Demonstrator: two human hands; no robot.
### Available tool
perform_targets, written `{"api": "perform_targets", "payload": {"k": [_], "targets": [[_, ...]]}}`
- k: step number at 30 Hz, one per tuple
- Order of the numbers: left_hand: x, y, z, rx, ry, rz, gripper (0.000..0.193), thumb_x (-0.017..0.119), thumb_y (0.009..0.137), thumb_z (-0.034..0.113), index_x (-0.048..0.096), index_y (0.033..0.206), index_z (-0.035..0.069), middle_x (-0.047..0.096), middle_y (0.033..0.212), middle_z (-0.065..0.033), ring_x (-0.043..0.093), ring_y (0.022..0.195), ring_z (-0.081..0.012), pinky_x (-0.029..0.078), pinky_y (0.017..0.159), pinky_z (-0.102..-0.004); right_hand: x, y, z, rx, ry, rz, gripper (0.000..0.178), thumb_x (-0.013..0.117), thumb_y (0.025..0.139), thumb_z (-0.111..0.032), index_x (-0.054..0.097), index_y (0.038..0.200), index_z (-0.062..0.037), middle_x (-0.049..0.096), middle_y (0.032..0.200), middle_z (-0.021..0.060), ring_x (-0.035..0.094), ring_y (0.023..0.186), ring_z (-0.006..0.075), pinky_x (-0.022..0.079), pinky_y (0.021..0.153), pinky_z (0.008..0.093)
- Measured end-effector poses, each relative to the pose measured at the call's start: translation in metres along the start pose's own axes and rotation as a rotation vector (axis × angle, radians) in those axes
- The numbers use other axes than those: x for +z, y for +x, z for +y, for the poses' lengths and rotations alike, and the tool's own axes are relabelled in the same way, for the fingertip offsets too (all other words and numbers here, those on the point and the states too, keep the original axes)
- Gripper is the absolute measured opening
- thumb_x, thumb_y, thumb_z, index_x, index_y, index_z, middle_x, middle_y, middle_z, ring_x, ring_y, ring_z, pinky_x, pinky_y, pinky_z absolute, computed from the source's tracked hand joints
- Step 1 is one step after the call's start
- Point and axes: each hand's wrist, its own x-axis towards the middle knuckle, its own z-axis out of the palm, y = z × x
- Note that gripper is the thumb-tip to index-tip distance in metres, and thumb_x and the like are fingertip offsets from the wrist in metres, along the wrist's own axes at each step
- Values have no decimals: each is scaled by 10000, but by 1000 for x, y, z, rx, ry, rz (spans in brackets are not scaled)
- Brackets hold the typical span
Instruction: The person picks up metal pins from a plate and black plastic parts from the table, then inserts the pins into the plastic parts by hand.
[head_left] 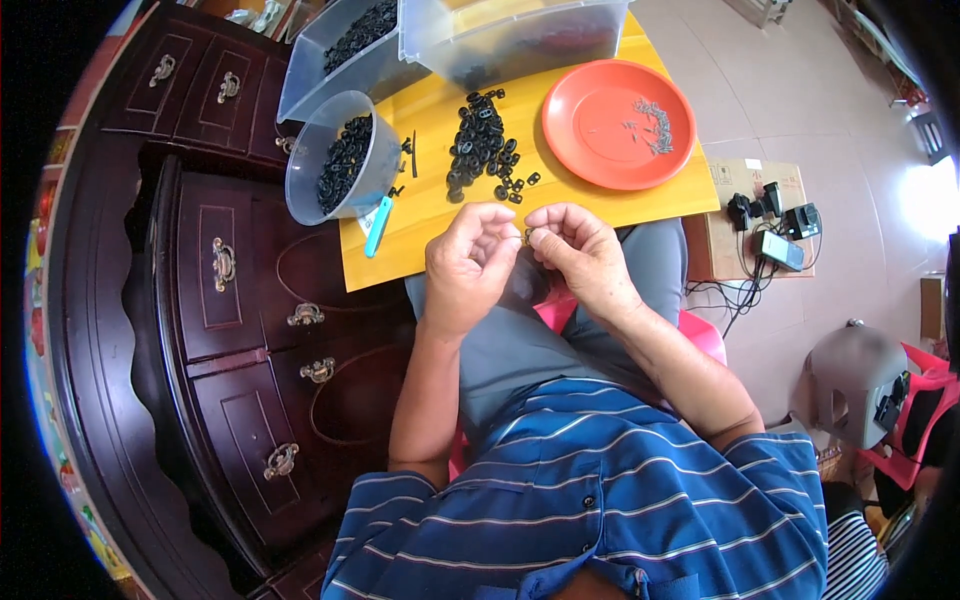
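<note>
The two hands meet at the near edge of the yellow surface (440, 235), about midway along it. The right hand (592, 264) has its thumb and forefinger closed on a small dark piece (528, 237); the left hand (468, 266) is bent toward the same point, its fingertips just beside the piece, though whether its fingers grip anything cannot be told. Beyond the hands, a loose heap of black parts (478, 145) lies in the middle of the surface, a few strays trailing toward the near edge. By the right edge, a red plate (585, 130) bears scattered small metal pins (655, 130). At the left edge stands a round clear tub (383, 165) of black parts, with a turquoise-handled tool (378, 228) beside it toward the near left corner. Two translucent bins (510, 45) stand along the far edge.
</note>
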Motion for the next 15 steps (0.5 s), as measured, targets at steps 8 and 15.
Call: {"api": "perform_targets", "payload": {"k": [8, 15], "targets": [[-2, -1, 4, -71, 14, -53, 252, 690, 848, -83, 618, 1069, 15, 665, 878, -3, 597, 744, -34, 483, 673, -188, -1, 0, 3, -6, 32, -9, 159, 637, 960, -50, 640, 1110, 2, 651, 943, -6, 594, 840, 46, 505, 778, 207], [-2, -2, 3, -91, 39, -71, 257, 696, 841, -76, 621, 1070, 13, 660, 850, 7, 597, 739, -33, 474, 662, -179, 1, 0, 8, -46, -36, 3, 145, 631, 961, -38, 643, 1099, 4, 648, 924, -11, 594, 830, 41, 503, 755, 196]]}}
